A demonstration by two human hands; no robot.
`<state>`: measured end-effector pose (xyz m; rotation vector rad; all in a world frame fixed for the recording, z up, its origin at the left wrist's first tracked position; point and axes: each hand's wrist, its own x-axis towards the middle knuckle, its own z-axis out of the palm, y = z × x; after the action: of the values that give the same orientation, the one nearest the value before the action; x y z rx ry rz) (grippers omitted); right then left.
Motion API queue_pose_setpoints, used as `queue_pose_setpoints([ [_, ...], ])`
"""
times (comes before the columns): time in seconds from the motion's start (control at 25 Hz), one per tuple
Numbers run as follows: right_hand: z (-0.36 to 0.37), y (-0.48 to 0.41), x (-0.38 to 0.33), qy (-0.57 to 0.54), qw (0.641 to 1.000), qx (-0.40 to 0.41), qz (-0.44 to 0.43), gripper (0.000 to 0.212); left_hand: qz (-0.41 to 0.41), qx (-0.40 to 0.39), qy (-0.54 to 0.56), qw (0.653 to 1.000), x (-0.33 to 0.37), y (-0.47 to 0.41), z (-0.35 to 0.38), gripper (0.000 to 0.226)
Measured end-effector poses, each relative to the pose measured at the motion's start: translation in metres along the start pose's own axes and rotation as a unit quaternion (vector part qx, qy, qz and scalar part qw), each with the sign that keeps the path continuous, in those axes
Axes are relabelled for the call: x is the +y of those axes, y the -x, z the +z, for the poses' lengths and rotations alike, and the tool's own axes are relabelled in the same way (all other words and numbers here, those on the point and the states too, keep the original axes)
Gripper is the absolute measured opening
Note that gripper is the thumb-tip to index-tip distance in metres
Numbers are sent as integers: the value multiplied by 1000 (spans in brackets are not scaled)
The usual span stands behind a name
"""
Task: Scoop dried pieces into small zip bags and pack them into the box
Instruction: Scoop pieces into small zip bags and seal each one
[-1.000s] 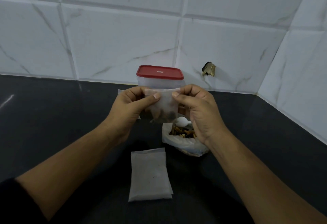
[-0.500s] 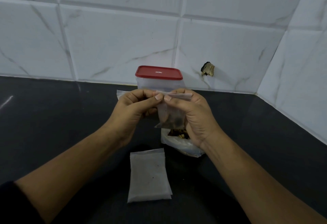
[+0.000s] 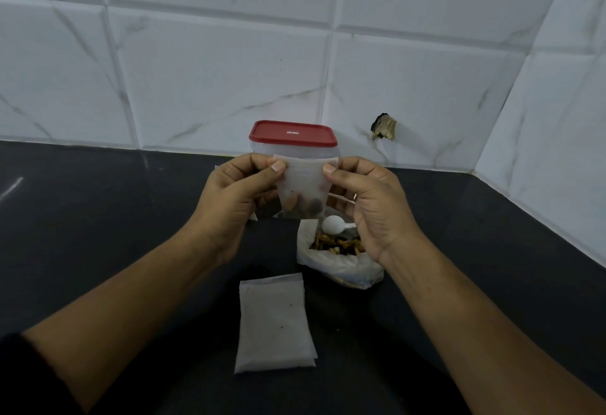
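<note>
I hold a small translucent zip bag (image 3: 303, 185) upright above the counter, with dried pieces sitting in its bottom. My left hand (image 3: 234, 200) pinches its top left corner and my right hand (image 3: 370, 204) pinches its top right corner. Behind the bag stands a clear box with a red lid (image 3: 292, 134), closed. Below my right hand lies an open plastic bag of dried pieces (image 3: 337, 250) with a white scoop (image 3: 334, 226) resting in it. A stack of flat zip bags (image 3: 273, 323) lies on the counter in front.
The black counter (image 3: 98, 218) runs back to a white tiled wall (image 3: 213, 70) and a tiled side wall on the right. A broken hole in the tile (image 3: 383, 126) sits right of the box. Another bag edge shows behind my left hand.
Half a second ago my thumbs met at the middle of the bag's top edge; now both hands have slid apart to its corners and the top is stretched flat.
</note>
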<state>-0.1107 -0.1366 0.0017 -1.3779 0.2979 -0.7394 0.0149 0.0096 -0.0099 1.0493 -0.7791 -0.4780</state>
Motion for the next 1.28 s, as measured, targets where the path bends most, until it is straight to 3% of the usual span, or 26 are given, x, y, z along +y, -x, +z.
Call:
queue_pose_setpoints([
  [0.2, 5, 4, 4, -35, 999, -19, -1, 8, -10, -20, -56, 998, -4, 3, -1, 29],
  [0.36, 11, 7, 9, 9, 998, -63, -6, 9, -19, -16, -56, 998, -5, 3, -2, 31],
  [0.48, 11, 6, 7, 25, 998, -53, -17, 12, -1, -16, -88, 996, -3, 1, -3, 39],
  [0.68, 8, 4, 2, 36, 999, -26, -17, 10, 21, -7, -124, 992, 1, -2, -9, 22],
  [0.88, 1, 2, 2, 52, 998, -13, -20, 9, 23, -5, -159, 987, -2, -5, -17, 20],
  [1.04, -5, 0, 5, 68, 997, 3, -25, 8, 32, -9, -130, 991, -5, -7, -17, 8],
  [1.16, -9, 0, 8, 220, 974, 1, -56, 21, 32, 1, -129, 991, -4, -9, -21, 10],
  [1.28, -5, 6, 7, 417, 894, -50, -157, 21, 20, 34, -160, 986, -7, -11, -25, 15],
])
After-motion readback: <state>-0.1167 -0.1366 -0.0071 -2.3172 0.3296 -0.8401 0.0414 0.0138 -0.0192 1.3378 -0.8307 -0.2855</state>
